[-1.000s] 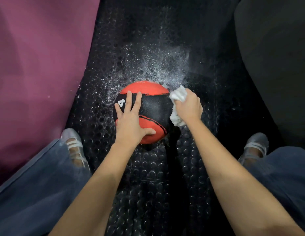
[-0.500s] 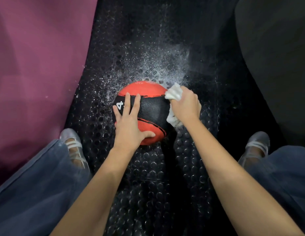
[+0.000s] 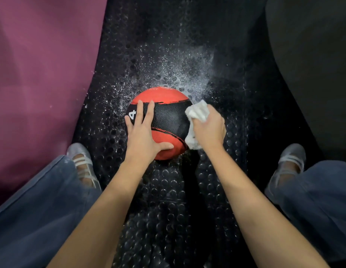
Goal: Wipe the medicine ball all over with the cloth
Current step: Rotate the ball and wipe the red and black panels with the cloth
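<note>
Maroon mat (image 3: 42, 74) along the left edge, beside black studded rubber flooring (image 3: 168, 200). Blue trouser leg and pale strapped shoe (image 3: 83, 165) at lower left. Near centre, red-and-black medicine ball (image 3: 168, 120) resting on the studded floor, white "4" on its left side, white speckled spray on the floor behind it. Left hand (image 3: 143, 136) flat on the ball's near-left face, fingers spread wide, thumb across the lower red panel, grasping nothing. Right hand (image 3: 208, 130) closed around a bunched white cloth (image 3: 197, 113), pressed against the ball's right side. Second pale shoe (image 3: 290, 161) further right, dark surface beyond.
</note>
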Available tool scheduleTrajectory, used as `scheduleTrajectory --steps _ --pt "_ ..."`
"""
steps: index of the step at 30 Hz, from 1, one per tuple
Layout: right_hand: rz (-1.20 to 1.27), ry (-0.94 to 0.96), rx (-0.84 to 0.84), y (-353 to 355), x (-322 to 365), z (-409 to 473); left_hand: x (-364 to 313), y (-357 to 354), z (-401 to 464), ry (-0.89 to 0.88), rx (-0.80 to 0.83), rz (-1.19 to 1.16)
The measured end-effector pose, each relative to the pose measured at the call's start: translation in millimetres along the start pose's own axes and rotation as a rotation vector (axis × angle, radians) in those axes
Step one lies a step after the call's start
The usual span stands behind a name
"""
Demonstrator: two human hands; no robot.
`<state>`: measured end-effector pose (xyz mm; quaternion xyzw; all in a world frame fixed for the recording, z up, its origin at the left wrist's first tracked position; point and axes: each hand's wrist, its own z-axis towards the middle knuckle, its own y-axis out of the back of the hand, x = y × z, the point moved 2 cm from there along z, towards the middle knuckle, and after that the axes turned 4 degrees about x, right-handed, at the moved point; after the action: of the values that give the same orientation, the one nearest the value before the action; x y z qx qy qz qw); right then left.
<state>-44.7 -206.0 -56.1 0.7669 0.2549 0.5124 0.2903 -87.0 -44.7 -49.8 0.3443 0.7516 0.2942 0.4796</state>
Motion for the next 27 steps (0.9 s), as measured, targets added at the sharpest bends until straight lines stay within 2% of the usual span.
scheduleTrajectory --steps 3,7,11,16,17,19,22,24,27 --pt "0.035 -0.061 -0.066 -2 1 -3 0 -7 0 -0.007 -0.022 0.019" --pt "0.053 0.134 -0.033 -8 -2 -38 2 -5 3 0.020 -0.002 -0.003" --pt "0.061 -0.046 -0.100 -8 -9 -21 -2 -3 2 0.010 0.002 -0.007" --pt "0.122 0.154 -0.074 -21 -3 -65 0 2 8 0.002 0.026 -0.014" --pt "0.138 0.116 -0.092 -23 -7 -67 0 3 7 0.003 0.035 -0.015" --pt "0.214 -0.101 -0.156 -25 -17 -55 -1 3 3 0.002 0.043 0.000" --pt "0.292 -0.329 -0.155 -20 -26 -29 -6 -2 -1 0.004 0.039 0.029" --pt "0.285 -0.350 -0.144 -16 -21 -23 -8 -5 1 0.025 0.036 0.032" --pt "0.233 -0.177 -0.121 -18 -10 -36 -7 -3 6 0.027 0.034 0.006"
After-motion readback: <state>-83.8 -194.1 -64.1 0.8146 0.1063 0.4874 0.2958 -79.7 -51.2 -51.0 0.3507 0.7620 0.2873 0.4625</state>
